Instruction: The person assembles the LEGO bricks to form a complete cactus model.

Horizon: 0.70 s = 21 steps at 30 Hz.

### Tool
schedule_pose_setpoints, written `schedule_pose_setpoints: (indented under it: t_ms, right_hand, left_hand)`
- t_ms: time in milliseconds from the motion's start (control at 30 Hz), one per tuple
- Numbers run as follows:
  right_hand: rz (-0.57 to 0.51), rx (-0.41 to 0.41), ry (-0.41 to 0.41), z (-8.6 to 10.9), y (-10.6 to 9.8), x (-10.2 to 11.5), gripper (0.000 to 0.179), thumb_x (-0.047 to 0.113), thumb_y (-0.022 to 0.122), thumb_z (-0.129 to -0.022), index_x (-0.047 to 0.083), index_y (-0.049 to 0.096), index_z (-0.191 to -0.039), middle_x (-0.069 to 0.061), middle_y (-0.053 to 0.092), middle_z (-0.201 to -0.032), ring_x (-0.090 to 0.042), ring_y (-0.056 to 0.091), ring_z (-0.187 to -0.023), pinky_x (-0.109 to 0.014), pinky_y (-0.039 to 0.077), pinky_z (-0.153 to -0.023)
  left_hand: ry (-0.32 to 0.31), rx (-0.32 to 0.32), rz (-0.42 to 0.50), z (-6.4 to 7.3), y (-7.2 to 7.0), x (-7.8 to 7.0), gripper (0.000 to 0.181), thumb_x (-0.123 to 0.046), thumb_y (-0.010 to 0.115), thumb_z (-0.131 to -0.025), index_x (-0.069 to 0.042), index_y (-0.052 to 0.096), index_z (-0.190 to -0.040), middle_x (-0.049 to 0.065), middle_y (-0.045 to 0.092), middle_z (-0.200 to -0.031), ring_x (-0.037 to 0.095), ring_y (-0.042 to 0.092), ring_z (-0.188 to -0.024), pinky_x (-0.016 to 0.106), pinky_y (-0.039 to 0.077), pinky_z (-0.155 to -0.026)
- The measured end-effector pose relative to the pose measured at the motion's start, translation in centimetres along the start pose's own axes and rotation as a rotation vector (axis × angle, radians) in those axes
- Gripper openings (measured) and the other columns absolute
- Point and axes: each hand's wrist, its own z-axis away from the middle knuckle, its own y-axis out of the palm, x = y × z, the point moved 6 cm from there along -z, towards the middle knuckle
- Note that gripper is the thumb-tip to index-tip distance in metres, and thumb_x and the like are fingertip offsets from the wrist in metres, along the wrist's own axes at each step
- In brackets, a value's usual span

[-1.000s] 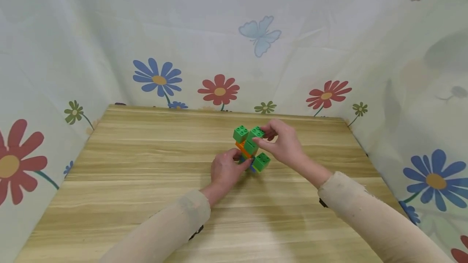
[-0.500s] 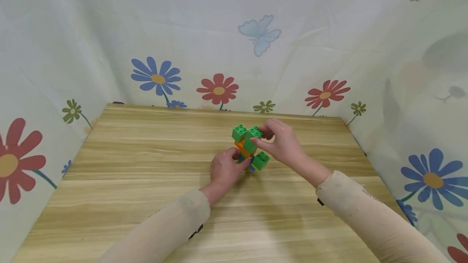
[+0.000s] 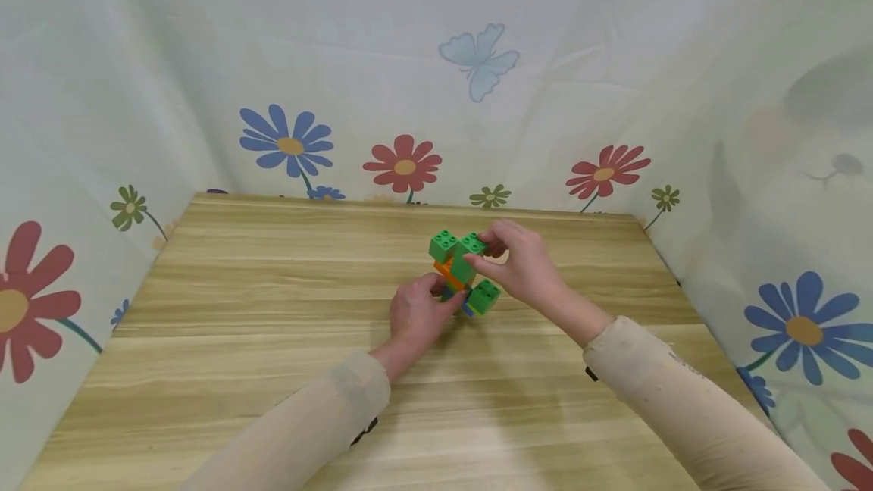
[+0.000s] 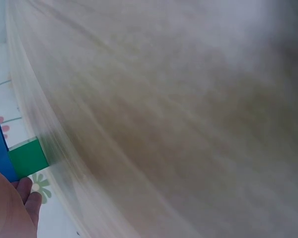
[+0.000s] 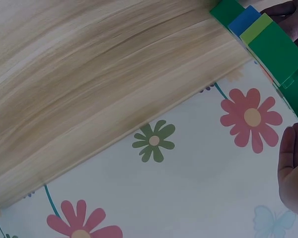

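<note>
Near the middle of the table, the head view shows a toy brick build point(image 3: 450, 274) with green, orange, blue and lime parts. My left hand point(image 3: 417, 313) grips its lower part between thumb and fingers. At the top, my right hand point(image 3: 521, 264) pinches a tall green part point(image 3: 464, 264), which sits on the orange piece. Another green brick point(image 3: 442, 247) stands to the left of it, and a lower green brick point(image 3: 484, 297) sticks out to the right. In the right wrist view, a blue brick point(image 5: 248, 21) and a lime brick point(image 5: 259, 29) show side by side. My fingers hide part of the base.
A wood-grain table point(image 3: 273, 294) lies under both hands. Behind it and at both sides hangs a pale cloth point(image 3: 327, 36) printed with flowers and butterflies. Light sleeves cover both forearms. The sleeve point(image 4: 164, 119) fills most of the left wrist view.
The upper green brick under my right hand has been pressed down onto the one below; the gap between them has gone. Both hands keep their hold, and the head view has shifted slightly.
</note>
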Motion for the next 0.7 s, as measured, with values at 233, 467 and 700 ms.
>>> schedule_pose_setpoints:
  t_ms: [233, 467, 700]
  right_hand:
    - [-0.019, -0.002, 0.009, 0.13, 0.19, -0.13, 0.026, 0.015, 0.089, -0.09, 0.004, 0.067, -0.099, -0.009, 0.071, -0.096, -0.022, 0.072, -0.085, -0.047, 0.064, -0.078]
    - [-0.013, -0.007, 0.004, 0.1, 0.28, -0.08, 0.027, 0.015, 0.089, -0.09, 0.005, 0.066, -0.1, -0.009, 0.072, -0.097, -0.022, 0.073, -0.086, -0.046, 0.064, -0.078]
    - [0.028, 0.007, -0.021, 0.34, 0.15, 0.12, 0.028, 0.018, 0.089, -0.09, 0.005, 0.067, -0.103, -0.008, 0.073, -0.099, -0.023, 0.074, -0.089, -0.04, 0.064, -0.08]
  left_hand:
    - [-0.01, 0.004, 0.018, 0.02, -0.03, 0.0, 0.033, -0.04, 0.089, -0.089, -0.012, 0.08, -0.104, 0.005, 0.082, -0.104, 0.023, 0.077, -0.096, 0.043, 0.061, -0.084]
    - [-0.007, 0.006, 0.025, -0.07, -0.01, 0.21, 0.033, -0.041, 0.088, -0.09, -0.013, 0.08, -0.105, 0.005, 0.082, -0.105, 0.023, 0.077, -0.097, 0.044, 0.061, -0.084]
    - [-0.016, 0.032, 0.033, 0.02, 0.04, 0.25, 0.035, -0.043, 0.087, -0.09, -0.014, 0.079, -0.109, 0.005, 0.082, -0.107, 0.023, 0.077, -0.099, 0.044, 0.061, -0.087]
